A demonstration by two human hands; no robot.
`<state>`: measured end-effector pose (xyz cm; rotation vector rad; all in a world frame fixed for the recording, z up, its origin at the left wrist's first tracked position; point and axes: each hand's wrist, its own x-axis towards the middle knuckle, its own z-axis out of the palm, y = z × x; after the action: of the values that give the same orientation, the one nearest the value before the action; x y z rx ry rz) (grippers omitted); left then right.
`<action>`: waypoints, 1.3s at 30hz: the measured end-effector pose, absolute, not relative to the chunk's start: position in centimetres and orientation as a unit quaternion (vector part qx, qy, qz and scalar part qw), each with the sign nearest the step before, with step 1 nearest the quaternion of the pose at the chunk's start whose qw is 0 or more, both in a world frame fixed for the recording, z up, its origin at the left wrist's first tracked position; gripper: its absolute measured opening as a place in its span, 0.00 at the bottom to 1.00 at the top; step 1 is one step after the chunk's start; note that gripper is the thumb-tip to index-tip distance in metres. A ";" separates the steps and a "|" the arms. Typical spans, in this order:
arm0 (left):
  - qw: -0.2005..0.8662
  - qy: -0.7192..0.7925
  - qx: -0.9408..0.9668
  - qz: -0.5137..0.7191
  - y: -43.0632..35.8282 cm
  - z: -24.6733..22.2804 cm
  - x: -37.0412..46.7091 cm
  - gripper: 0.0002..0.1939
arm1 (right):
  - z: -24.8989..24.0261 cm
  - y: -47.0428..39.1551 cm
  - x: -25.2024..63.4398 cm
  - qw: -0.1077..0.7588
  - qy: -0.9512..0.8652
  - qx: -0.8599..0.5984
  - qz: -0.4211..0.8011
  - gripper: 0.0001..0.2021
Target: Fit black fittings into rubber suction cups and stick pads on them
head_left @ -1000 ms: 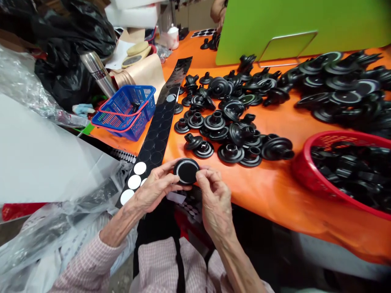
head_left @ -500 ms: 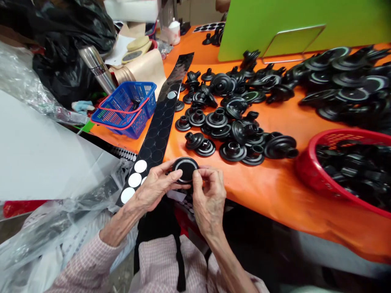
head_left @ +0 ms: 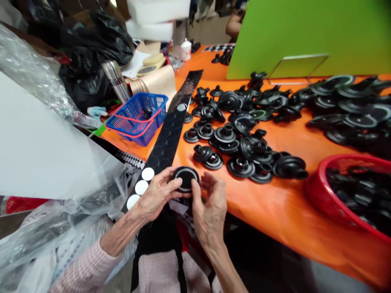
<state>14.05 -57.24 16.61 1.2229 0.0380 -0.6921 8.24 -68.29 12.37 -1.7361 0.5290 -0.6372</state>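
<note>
My left hand (head_left: pixel 157 194) is closed on the rim of a round black disc-shaped part (head_left: pixel 185 179), its thumb lying on the near left of the face. A pale ring runs round the disc's flat dark centre. At the disc's right side is my right hand (head_left: pixel 210 201), its thumb tip on the face and its fingers apart, curving away from the rim. Beside my left hand lies a long black strip of round stickers (head_left: pixel 165 140), with white circles (head_left: pixel 148 174) showing at its near end. Several black flanged parts (head_left: pixel 225 133) are spread on the orange table beyond my hands.
A red basket (head_left: pixel 316 191) full of black parts stands at the right. On the left are a blue basket (head_left: pixel 143 134), a steel flask (head_left: pixel 116 81) and a white panel (head_left: pixel 55 142). A green board (head_left: pixel 305 32) rises at the back; another person's arm (head_left: pixel 234 25) shows beside it.
My right thumb has moved onto the disc's face, and the right fingers have spread from a pinch at its rim. My left hand keeps its hold. The view has tilted up slightly.
</note>
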 end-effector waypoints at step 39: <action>0.639 0.074 0.670 -0.369 -48.8 14.0 18.5 0.20 | 11.4 -66.5 11.6 0.455 0.057 -0.862 -0.215 0.14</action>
<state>18.52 -48.78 14.04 1.5296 0.1692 -0.8416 11.57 -66.50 11.42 -2.1275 0.1413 -0.5308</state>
